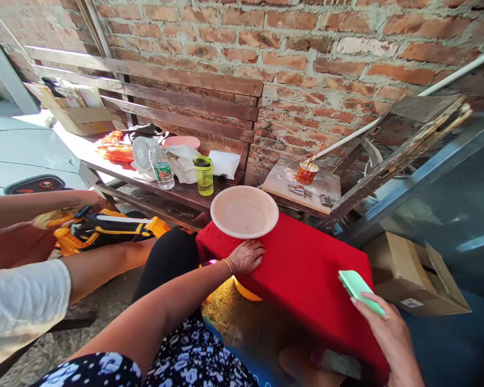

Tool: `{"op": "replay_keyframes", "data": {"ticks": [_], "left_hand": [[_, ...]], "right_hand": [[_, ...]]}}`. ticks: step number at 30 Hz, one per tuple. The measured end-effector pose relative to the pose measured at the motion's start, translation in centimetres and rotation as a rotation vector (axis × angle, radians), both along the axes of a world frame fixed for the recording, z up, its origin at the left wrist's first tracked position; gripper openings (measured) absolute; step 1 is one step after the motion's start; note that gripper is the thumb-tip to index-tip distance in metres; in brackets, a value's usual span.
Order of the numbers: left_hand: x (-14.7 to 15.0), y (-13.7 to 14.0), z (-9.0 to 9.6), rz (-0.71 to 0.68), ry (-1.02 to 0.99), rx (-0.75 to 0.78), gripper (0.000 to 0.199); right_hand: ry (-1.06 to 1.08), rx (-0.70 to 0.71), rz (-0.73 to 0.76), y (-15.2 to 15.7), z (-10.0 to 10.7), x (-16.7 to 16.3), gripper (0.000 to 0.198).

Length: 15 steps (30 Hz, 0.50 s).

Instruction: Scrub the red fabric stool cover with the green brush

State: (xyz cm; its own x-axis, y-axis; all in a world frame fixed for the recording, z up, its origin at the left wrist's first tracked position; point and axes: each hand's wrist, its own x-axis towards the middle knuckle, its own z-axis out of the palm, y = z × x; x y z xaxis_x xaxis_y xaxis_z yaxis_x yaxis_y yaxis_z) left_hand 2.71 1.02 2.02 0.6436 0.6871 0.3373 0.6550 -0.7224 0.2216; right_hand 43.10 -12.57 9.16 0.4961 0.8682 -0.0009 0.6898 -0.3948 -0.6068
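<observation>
My left hand (247,257) lies flat on the red cloth (306,269) near its front edge, just below a pale pink basin (245,212). Nothing shows in it, and a thin bracelet circles the wrist. Farther right, my right hand (387,322) grips a mint-green oblong block (361,290) with rounded corners above the cloth's right end. A rough, darker edge shows under the block, but its exact kind is unclear. The basin rests at the far left corner of the cloth, its inside pale with small specks.
A wooden bench (177,107) holds a yellow-green bottle (204,176), a clear bottle (161,167) and a small fan (142,153). A red cup (307,172) stands on a board. Right is a cardboard box (413,277). Another person's arm (28,209) reaches a yellow-black toy (105,230) at left.
</observation>
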Motion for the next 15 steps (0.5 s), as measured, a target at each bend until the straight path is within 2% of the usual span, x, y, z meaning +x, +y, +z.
{"op": "replay_keyframes", "data": {"ticks": [3, 5, 8, 11, 15], "left_hand": [[0.1, 0.1, -0.1, 0.005, 0.013, 0.020, 0.021], [0.1, 0.2, -0.3, 0.008, 0.012, 0.027, 0.020], [0.0, 0.2, -0.3, 0.012, 0.005, 0.024, 0.021], [0.0, 0.2, -0.2, 0.012, 0.003, 0.017, 0.022], [0.0, 0.1, 0.1, 0.003, 0.018, 0.013, 0.021]], "right_hand": [[0.131, 0.043, 0.303, 3.1, -0.1, -7.1, 0.048], [0.155, 0.034, 0.466, 4.5, -0.3, -10.5, 0.041], [0.147, -0.007, 0.551, 5.2, -0.2, -11.9, 0.037], [0.146, -0.075, 0.476, 3.9, 0.0, -8.2, 0.042], [0.053, -0.139, 0.199, -0.8, -1.2, 1.9, 0.040]]}}
